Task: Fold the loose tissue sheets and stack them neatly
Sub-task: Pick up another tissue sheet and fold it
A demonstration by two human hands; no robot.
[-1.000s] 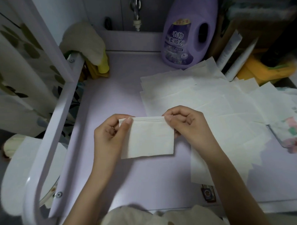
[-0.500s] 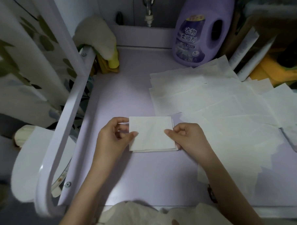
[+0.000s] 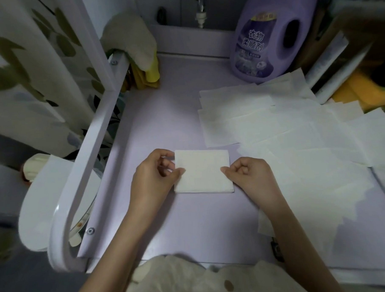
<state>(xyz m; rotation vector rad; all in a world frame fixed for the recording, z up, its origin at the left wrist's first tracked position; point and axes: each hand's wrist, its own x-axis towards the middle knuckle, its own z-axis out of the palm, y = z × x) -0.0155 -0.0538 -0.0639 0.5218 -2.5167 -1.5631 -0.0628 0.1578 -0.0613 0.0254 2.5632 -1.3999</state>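
Railing of white metal [image 3: 94, 137] fences the left edge of the smooth lilac tabletop [image 3: 163, 116], so the cleared working patch sits just inside it. Next comes the left hand [image 3: 153, 180]. Its fingers are curled, and the thumb lies on top of the folded white tissue square [image 3: 202, 172] while the forefinger is at its far left corner, clamping that side. The square lies flat on the tabletop between the two hands, probably held so that its edges can be squared up. Thin layers show along its near edge. The right hand [image 3: 252, 178] appears to nip the right edge between thumb and forefinger tip, with the other fingers tucked in, which keeps the square from sliding. Further right, the loose white tissue sheets [image 3: 297, 141] are fanned out unfolded within easy reach, and behind them stands a purple plastic detergent bottle [image 3: 275, 36]. That makes two hands, one folded square and one bottle. The loose sheets are many and overlap too much for an exact count.
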